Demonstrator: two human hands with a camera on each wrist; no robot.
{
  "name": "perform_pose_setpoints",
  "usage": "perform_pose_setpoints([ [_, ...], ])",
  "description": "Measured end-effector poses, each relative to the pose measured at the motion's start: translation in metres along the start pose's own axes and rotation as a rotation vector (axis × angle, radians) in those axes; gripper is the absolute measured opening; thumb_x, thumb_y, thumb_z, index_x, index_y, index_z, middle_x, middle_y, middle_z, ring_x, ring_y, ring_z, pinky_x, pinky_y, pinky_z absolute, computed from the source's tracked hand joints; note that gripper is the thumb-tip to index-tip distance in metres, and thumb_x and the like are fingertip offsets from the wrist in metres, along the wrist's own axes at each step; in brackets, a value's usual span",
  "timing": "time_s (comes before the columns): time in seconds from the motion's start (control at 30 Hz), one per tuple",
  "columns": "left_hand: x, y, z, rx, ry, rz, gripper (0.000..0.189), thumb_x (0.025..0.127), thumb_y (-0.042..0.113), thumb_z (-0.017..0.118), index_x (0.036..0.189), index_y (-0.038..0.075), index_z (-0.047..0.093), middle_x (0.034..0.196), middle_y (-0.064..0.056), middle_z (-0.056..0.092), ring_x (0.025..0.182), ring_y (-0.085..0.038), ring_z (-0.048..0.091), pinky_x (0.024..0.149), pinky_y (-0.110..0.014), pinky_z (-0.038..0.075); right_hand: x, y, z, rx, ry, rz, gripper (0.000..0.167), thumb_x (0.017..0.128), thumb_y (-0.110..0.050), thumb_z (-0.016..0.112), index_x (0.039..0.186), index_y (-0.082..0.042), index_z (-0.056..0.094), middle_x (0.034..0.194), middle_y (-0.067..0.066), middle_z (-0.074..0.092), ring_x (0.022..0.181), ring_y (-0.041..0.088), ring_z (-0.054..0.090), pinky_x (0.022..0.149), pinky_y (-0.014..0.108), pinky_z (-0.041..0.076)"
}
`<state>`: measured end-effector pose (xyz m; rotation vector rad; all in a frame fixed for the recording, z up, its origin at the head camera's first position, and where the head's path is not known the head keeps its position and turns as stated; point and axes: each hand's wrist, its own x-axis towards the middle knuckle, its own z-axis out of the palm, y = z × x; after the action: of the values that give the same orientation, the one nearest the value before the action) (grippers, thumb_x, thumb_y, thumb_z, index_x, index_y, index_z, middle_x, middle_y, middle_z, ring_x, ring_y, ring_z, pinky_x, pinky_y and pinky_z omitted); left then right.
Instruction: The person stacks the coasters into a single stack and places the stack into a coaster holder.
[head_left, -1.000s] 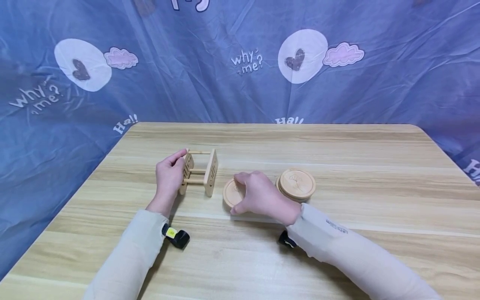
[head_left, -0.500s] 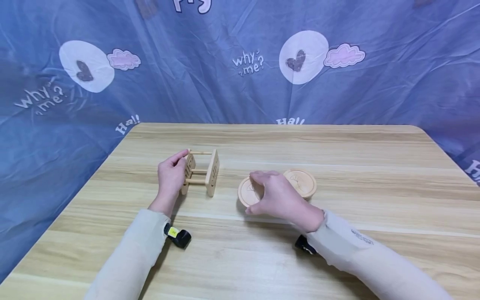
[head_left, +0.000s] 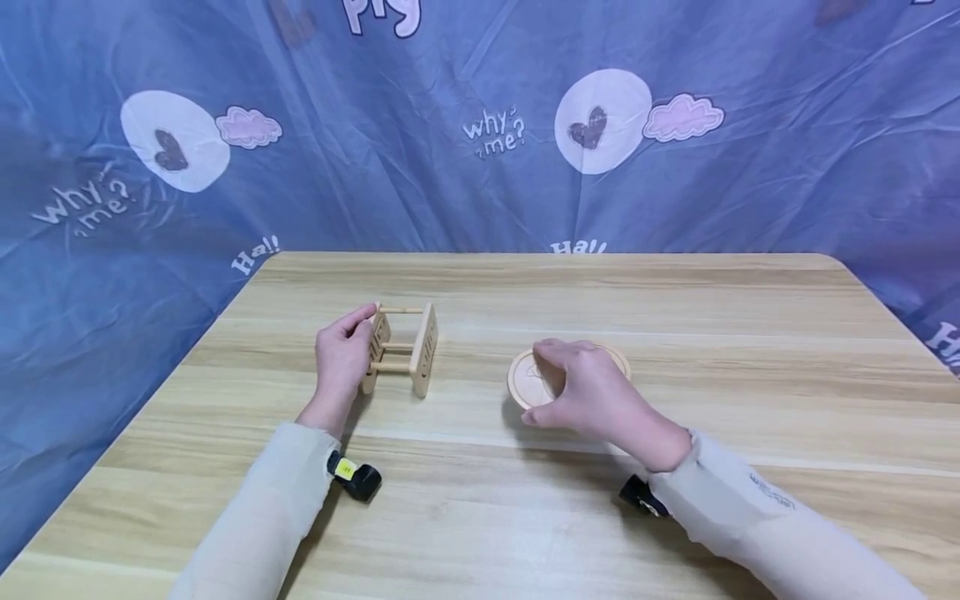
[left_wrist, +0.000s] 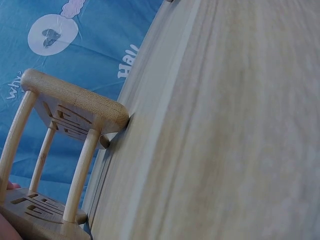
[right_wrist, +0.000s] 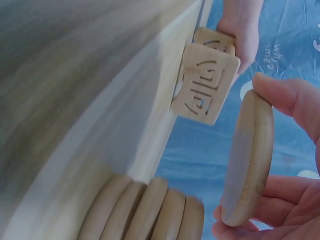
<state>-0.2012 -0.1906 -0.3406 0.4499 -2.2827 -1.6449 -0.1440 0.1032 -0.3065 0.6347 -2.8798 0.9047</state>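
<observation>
My left hand (head_left: 341,358) holds the left side panel of a small wooden coaster rack (head_left: 424,350), which stands on the table; its two cut-out panels are joined by thin rods. In the left wrist view the rack (left_wrist: 82,165) has nothing between its panels. My right hand (head_left: 600,396) pinches a round wooden coaster (head_left: 527,382) by its edge, thumb on one side and fingers on the other. Seen from the right wrist, that coaster (right_wrist: 250,160) hangs clear of a stack of several coasters (right_wrist: 147,212). The hand hides most of this stack in the head view.
The wood-grain table (head_left: 480,517) spreads around both hands. Behind its far edge hangs a blue printed cloth (head_left: 420,167). Each wrist wears a small black camera, one at the left cuff (head_left: 360,481) and one at the right (head_left: 643,496).
My right hand has moved right with the coaster, from near the rack to over the stack, which it now largely covers. The left hand and the rack have stayed in place.
</observation>
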Motion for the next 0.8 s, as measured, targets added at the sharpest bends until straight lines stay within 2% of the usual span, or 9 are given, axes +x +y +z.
perform_pose_setpoints([
  [0.23,0.000,0.001,0.000,-0.017,-0.007,-0.014,0.032,0.092,0.012,0.048,0.120,0.011,0.063,0.131,-0.003,0.055,0.110,-0.016,0.050,0.077,-0.020,0.042,-0.005,0.011,-0.010,0.005,0.045,0.011,0.073,0.056,-0.023,0.084,0.119,0.002,0.059,0.123,0.020,0.058,0.108,0.038,0.054,0.091,0.048,0.044],
  [0.4,0.000,0.001,0.000,-0.034,-0.008,-0.022,0.032,0.092,0.012,0.048,0.120,0.011,0.063,0.132,-0.003,0.054,0.117,-0.014,0.047,0.093,-0.028,0.041,-0.007,0.020,-0.018,-0.007,0.058,0.028,0.068,0.057,-0.023,0.083,0.117,0.000,0.060,0.113,0.017,0.064,0.097,0.033,0.057,0.084,0.045,0.046],
  [0.47,0.000,0.001,0.000,-0.036,-0.006,-0.021,0.032,0.092,0.012,0.048,0.120,0.011,0.063,0.132,-0.004,0.054,0.120,-0.013,0.045,0.098,-0.030,0.039,-0.008,0.022,-0.021,-0.006,0.049,0.052,0.071,0.058,-0.025,0.083,0.120,0.001,0.059,0.114,0.018,0.063,0.100,0.035,0.057,0.086,0.046,0.046],
  [0.63,0.000,0.000,0.000,-0.031,-0.007,-0.008,0.032,0.092,0.011,0.048,0.120,0.009,0.062,0.132,-0.006,0.054,0.122,-0.015,0.044,0.101,-0.031,0.037,-0.010,0.029,-0.029,0.005,0.028,0.126,0.079,0.061,-0.030,0.081,0.127,0.004,0.052,0.126,0.024,0.054,0.115,0.042,0.049,0.096,0.051,0.039],
  [0.8,0.001,-0.001,0.001,-0.030,-0.007,-0.008,0.032,0.092,0.012,0.048,0.120,0.010,0.062,0.132,-0.006,0.054,0.124,-0.016,0.044,0.102,-0.031,0.036,-0.010,0.037,-0.033,0.004,0.020,0.164,0.079,0.063,-0.029,0.080,0.128,0.006,0.050,0.129,0.026,0.051,0.118,0.044,0.046,0.099,0.051,0.037],
])
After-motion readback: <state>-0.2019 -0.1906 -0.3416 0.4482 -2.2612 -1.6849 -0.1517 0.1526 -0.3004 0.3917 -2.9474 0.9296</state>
